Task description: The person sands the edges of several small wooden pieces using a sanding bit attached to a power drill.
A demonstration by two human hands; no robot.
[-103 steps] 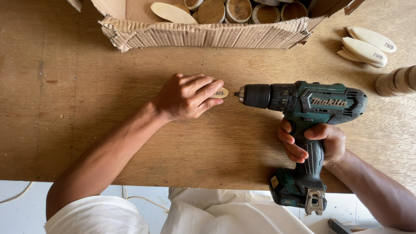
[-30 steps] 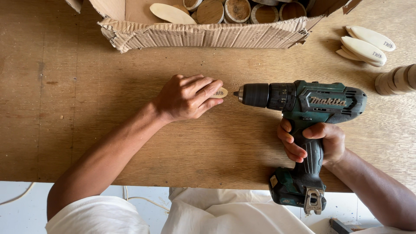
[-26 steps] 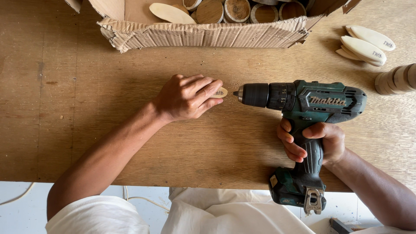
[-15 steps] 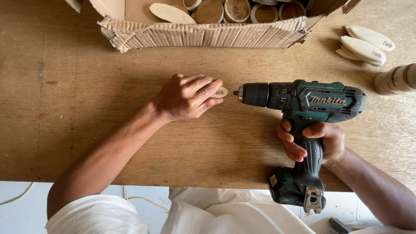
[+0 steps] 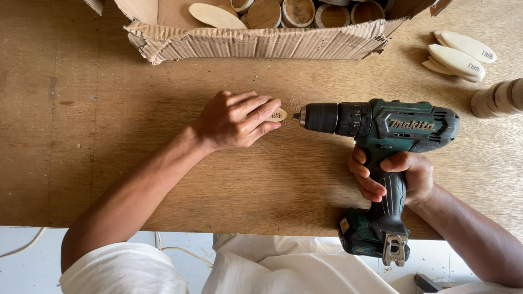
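Browns, Creams and One Teal Tool

Brown wood grain with darker streaks across the table [image 5: 109, 163]. Dull tan corrugated cardboard on the box [image 5: 261, 43] at the top of the frame; inside, pale cream ovals and tan discs ringed in darker brown. Dark teal body on the drill [image 5: 381, 130], right of centre, with black chuck and black grip. Pale cream on the small oval piece [image 5: 278, 115] at centre and on the stacked ovals [image 5: 460, 54], upper right. Light tan on the stacked rounds [image 5: 498, 98], right edge. White on the clothing [image 5: 272, 269] along the bottom.
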